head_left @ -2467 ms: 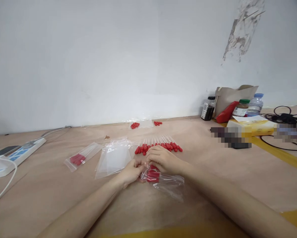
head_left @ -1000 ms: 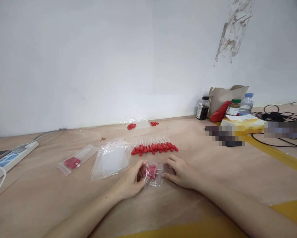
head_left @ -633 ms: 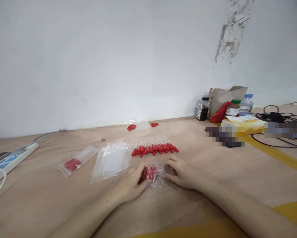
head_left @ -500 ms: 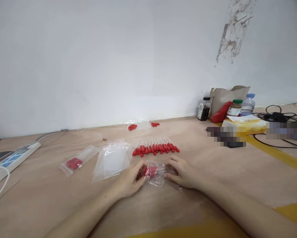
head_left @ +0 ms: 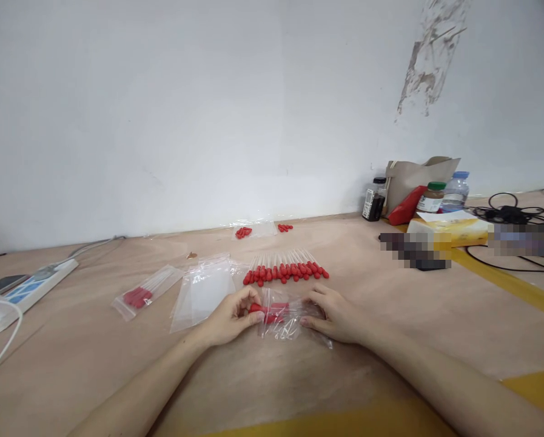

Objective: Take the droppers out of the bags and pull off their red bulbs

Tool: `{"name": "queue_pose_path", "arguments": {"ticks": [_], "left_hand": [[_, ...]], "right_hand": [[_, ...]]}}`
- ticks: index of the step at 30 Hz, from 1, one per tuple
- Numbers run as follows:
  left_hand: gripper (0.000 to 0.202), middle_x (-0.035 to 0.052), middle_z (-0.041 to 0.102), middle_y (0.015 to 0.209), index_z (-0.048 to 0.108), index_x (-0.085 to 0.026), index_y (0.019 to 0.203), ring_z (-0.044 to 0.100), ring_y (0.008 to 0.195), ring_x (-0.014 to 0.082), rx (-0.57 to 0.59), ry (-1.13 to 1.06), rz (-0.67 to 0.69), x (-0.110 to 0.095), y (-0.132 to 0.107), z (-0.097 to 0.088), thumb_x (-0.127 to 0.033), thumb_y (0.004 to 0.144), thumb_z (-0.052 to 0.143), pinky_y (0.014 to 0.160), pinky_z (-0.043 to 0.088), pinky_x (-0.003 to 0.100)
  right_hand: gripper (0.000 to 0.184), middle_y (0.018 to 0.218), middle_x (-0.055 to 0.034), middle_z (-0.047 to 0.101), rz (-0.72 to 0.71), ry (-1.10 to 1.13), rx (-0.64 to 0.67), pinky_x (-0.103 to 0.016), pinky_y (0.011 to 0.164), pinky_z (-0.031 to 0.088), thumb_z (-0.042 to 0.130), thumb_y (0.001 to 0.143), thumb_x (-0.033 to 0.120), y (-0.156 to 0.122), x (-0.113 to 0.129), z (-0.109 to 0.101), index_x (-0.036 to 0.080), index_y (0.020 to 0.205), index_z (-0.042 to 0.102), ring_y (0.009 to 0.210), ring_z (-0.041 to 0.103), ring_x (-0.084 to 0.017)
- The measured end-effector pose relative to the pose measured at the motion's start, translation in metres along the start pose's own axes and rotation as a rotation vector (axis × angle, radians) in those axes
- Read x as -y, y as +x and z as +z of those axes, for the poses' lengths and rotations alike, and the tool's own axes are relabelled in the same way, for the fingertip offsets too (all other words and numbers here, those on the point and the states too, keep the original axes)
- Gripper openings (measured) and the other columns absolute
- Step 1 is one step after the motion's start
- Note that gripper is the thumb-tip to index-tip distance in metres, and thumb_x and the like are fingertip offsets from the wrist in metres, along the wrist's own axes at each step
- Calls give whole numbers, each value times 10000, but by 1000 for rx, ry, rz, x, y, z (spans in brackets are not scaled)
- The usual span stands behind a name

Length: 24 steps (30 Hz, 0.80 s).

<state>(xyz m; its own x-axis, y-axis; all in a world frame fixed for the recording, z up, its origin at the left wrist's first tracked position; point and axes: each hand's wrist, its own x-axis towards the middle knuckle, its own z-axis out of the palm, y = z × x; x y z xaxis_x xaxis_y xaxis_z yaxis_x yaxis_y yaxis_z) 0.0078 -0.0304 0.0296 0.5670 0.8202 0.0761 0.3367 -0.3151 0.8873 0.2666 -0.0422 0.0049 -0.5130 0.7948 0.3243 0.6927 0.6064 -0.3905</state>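
Observation:
A small clear plastic bag with several red-bulbed droppers in it lies on the wooden surface between my hands. My left hand pinches the bag's left end, where the red bulbs sit. My right hand presses its fingers on the bag's right end. Just beyond lies a row of several loose droppers with red bulbs.
A pile of empty clear bags and a filled bag lie to the left. A power strip sits far left. Bottles, a grey bag, a tissue box and black cables crowd the right by the wall.
The bag was turned from lying toward me to lying crosswise between my hands. My right hand slid from the bulb end to the bag's right end, while my left hand closed on the left end.

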Motion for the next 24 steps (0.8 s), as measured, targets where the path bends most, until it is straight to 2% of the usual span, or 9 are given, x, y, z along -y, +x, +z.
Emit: {"name": "queue_pose_path", "arguments": {"ticks": [3,6,8,10,12,14,16,20,24], "left_hand": [[227,3,561,707,477,-154,823,512,619,92,-42,-18,-18,-5,-1,-28,-315,730,606,584,404,220],[262,24,614,726,504,-168,812,543,624,112,-108,-22,-83,-14,-9,-74,-323,672,662,550,425,221],[276,29,635,730,519,-170,772,556,628,115,-353,4,-66,-15,-14,-100,-351,640,680,555,438,221],[322,31,646,767,516,-173,764,585,682,134,-621,8,-48,-11,-15,-112,-380,597,699,601,468,241],[363,30,643,782,505,-172,777,604,706,153,-802,32,-38,-1,-9,-110,-398,570,701,613,481,257],[344,26,628,742,501,-166,774,603,663,156,-868,140,-24,11,2,-96,-400,589,672,568,469,248],[243,18,604,702,512,-162,750,584,633,146,-839,364,16,23,15,-78,-370,660,601,560,453,242],[97,16,580,732,518,-181,733,553,665,143,-652,789,108,37,34,-49,-266,753,475,635,439,264],[80,38,582,794,524,-183,786,570,731,165,-522,833,79,42,40,-41,-224,739,473,666,451,278]], "right_hand": [[227,851,-45,515,5,8,3,-272,645,399,549,769,381,0,0,-1,167,840,521,746,497,-153],[225,864,-50,514,6,11,11,-276,657,401,544,773,374,-1,1,-1,164,851,520,758,497,-156],[227,860,-51,512,10,12,16,-276,653,400,545,771,376,-1,1,-1,162,841,521,752,495,-156],[231,861,-51,509,12,14,23,-277,653,400,546,770,379,-1,1,-2,162,847,525,752,491,-156],[234,861,-52,506,15,15,36,-275,647,399,541,772,381,0,0,-2,165,860,530,752,488,-157],[237,865,-54,502,23,17,47,-270,636,397,534,776,382,-1,1,-2,167,873,534,746,486,-156],[242,868,-55,501,29,20,53,-269,632,396,532,776,386,-1,1,-3,167,879,534,737,485,-153],[255,875,-56,502,33,17,53,-281,659,398,529,777,402,0,2,-3,167,876,530,752,488,-158],[254,870,-49,500,43,5,50,-280,648,394,526,775,412,-1,2,-2,172,860,525,745,489,-158]]}}
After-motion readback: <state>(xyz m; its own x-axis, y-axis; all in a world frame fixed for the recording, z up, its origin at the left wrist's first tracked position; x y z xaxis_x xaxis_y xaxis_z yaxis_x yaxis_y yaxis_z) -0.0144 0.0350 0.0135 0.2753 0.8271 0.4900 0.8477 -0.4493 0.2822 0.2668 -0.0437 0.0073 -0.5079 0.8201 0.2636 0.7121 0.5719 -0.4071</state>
